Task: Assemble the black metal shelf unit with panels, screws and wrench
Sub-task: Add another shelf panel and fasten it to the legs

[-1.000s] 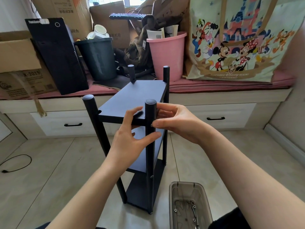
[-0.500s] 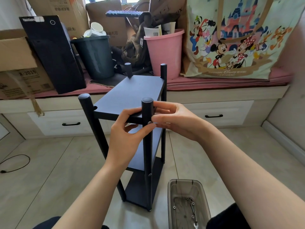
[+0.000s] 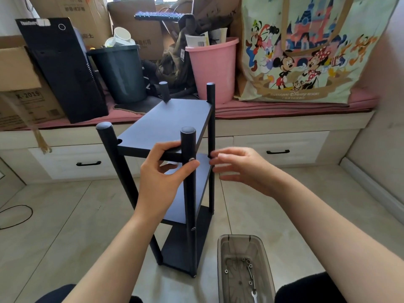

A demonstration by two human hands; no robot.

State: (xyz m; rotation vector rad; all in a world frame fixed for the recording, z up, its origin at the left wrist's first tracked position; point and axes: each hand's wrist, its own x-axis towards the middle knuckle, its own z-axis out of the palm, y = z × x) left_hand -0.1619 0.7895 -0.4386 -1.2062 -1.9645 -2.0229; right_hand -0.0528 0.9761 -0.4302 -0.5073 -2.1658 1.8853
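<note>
The left hand grips the near right corner of the black metal shelf unit, its fingers curled over the front edge of the flat black top panel and its thumb pressed against the round black near-right post, just under a small silver screw head set in that post. The right hand hovers just beside the post with fingers relaxed and spread, holding nothing. The unit stands upright on the tiled floor, three panels stacked between four posts. The step in hand looks like fixing the top panel to this post; the screw seems seated, though how tight it is cannot be told. Next probably comes tightening it with the small metal wrench, which lies with loose silver screws in the grey translucent plastic tray on the floor near the unit's right foot. The tray's near end is cut off by the picture's lower edge, and the left hand hides the panel's joint.
</note>
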